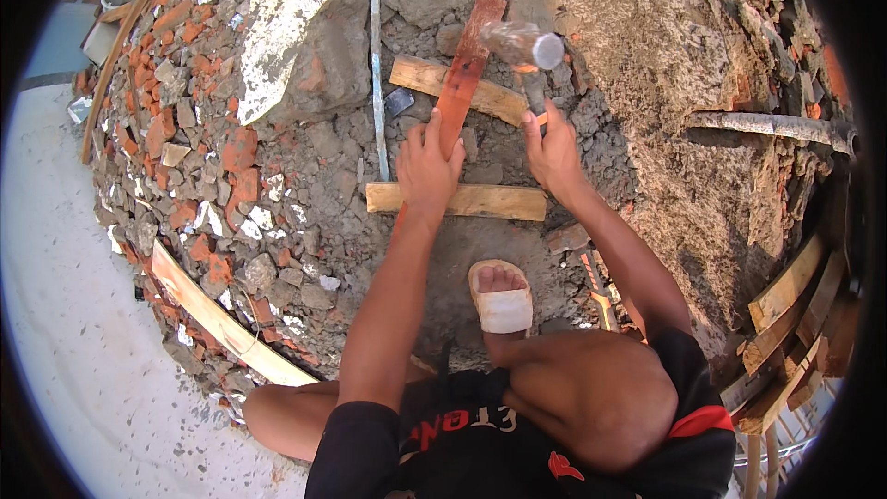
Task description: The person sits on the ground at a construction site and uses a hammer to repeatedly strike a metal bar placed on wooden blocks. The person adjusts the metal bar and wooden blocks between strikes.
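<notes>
A long reddish wooden plank [467, 65] slants up and away from me, lying across a shorter pale wood block [504, 103]. My left hand [430, 166] grips the plank lower down, its fingers along the top and its thumb at the right edge. My right hand [556, 157] is closed round the handle of a hammer, just right of the pale block. The hammer head [523, 44] is raised over the plank's far end and slightly blurred. A second pale wood block [499, 202] lies crosswise nearer me, close to my left wrist.
Broken bricks and rubble [242, 166] cover the ground at left, beside a large white-faced concrete chunk [296, 37]. A thin bluish strip [377, 65] runs left of the plank. My sandalled foot [504, 307] is below the near block. Stacked boards [785, 314] stand at right, below a pipe [776, 124].
</notes>
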`<control>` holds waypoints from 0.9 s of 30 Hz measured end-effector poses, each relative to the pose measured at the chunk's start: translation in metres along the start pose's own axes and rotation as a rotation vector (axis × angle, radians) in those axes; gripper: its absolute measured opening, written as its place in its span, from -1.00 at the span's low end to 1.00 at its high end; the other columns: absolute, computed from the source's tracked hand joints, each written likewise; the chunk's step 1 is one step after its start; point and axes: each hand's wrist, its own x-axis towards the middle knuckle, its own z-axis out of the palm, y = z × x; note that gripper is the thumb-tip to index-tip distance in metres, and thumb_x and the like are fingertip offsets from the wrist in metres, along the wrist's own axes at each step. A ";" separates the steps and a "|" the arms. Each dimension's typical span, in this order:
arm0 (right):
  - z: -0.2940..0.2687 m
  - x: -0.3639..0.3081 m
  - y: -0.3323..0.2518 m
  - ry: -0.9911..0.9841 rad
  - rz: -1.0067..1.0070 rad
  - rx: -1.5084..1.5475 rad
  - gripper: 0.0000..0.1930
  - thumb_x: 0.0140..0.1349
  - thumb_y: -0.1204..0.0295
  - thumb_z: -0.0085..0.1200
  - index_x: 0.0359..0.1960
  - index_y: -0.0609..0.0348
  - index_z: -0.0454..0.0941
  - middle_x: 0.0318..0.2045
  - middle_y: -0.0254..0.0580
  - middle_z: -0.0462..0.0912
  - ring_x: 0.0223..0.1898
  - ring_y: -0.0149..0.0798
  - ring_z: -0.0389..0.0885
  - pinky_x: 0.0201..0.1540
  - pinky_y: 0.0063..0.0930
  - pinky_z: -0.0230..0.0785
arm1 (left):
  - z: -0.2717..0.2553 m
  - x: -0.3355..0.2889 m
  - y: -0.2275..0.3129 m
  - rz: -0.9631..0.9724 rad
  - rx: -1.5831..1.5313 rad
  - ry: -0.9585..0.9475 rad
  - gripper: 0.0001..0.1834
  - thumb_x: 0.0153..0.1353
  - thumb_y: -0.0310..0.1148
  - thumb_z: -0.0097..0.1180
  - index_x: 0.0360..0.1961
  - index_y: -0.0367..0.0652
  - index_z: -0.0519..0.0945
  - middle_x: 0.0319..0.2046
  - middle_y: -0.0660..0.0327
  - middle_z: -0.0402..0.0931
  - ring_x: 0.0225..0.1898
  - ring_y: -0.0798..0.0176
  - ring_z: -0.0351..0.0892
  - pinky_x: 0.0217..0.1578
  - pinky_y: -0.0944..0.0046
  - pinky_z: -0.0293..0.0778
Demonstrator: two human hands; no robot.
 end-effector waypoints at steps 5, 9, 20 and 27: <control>-0.019 0.032 -0.042 -0.249 0.130 0.048 -0.48 0.57 -0.02 -0.25 -0.19 0.28 0.45 -0.57 -0.12 0.52 -0.54 -0.23 0.52 -0.46 -0.33 0.36 | -0.004 0.001 -0.005 -0.031 -0.004 -0.017 -0.29 0.20 -0.09 0.29 0.37 0.04 0.43 -0.01 0.15 0.47 -0.04 -0.02 0.56 -0.02 -0.03 0.46; -0.048 0.035 -0.077 -0.046 -0.020 0.479 -0.45 0.60 -0.02 -0.35 -0.20 0.28 0.42 -0.61 -0.35 0.37 -0.62 -0.48 0.36 -0.57 -0.48 0.24 | -0.007 -0.003 -0.008 -0.036 -0.008 -0.010 -0.30 0.20 -0.09 0.29 0.37 0.03 0.42 -0.01 0.16 0.47 -0.04 -0.02 0.55 -0.03 -0.04 0.46; -0.026 0.026 -0.030 -0.231 0.180 0.040 -0.40 0.57 -0.01 -0.30 -0.38 0.30 0.52 -0.58 0.00 0.59 -0.51 0.00 0.61 -0.31 -0.13 0.42 | -0.004 0.000 -0.005 -0.029 0.010 -0.043 -0.31 0.23 -0.07 0.27 0.38 0.07 0.41 -0.02 0.17 0.47 -0.05 -0.01 0.55 -0.05 -0.02 0.45; -0.071 0.034 -0.094 0.096 -0.160 0.273 -0.48 0.57 0.03 -0.24 -0.26 0.31 0.49 -0.60 0.02 0.57 -0.50 0.08 0.63 -0.39 -0.21 0.40 | -0.004 0.000 -0.007 -0.048 0.011 -0.034 -0.31 0.22 -0.05 0.27 0.37 0.09 0.42 -0.02 0.20 0.48 -0.06 0.00 0.56 -0.08 -0.02 0.45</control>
